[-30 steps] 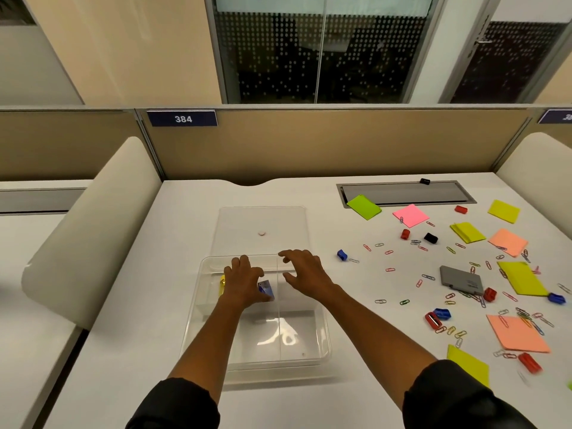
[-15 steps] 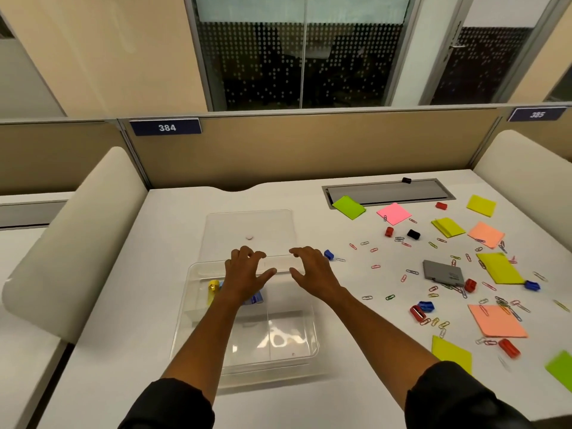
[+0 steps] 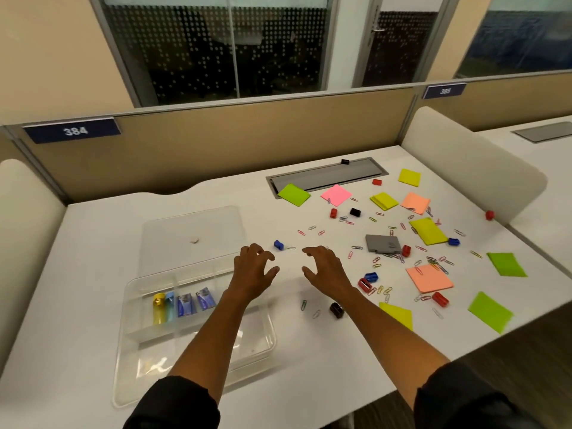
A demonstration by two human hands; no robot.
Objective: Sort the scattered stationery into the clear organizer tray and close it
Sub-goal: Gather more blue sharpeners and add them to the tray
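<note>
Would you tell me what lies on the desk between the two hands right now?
In the head view, only bare white desk lies between the left hand and right hand; the blue sharpener sits just beyond the gap.

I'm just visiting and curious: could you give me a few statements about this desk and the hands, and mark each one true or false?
1. Both hands hold nothing. True: the left hand and the right hand hover with fingers loosely spread.
2. The clear organizer tray is closed. False: it is open, and its lid lies flat on the desk behind it.
3. The tray already holds a few items. True: a yellow item and small blue packets lie in one compartment.
4. All the sticky notes are pink. False: only one pink note shows; others are green, yellow and orange.
5. Paper clips lie scattered to the right of the tray. True.
</note>
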